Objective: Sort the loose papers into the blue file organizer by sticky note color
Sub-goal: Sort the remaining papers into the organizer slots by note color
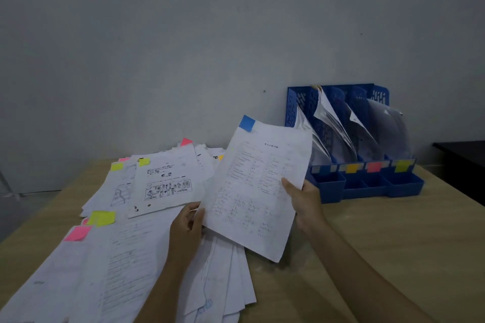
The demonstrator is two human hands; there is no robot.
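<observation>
A white printed sheet [258, 186] with a blue sticky note [247, 123] at its top left corner is lifted above the table. My left hand [186, 228] pinches its lower left edge and my right hand [305, 200] grips its right edge. The blue file organizer [328, 186] stands at the back right against the wall. Its slots hold leaning papers, and its front carries blue, orange, pink and yellow-green labels. Loose papers [126, 252] with yellow [103, 217] and pink [76, 233] sticky notes cover the left half of the table.
The wooden table [393, 244] shows bare surface in front of the organizer and at the right. A grey wall [183, 47] rises just behind the table. A dark surface [464, 155] sits at the far right edge.
</observation>
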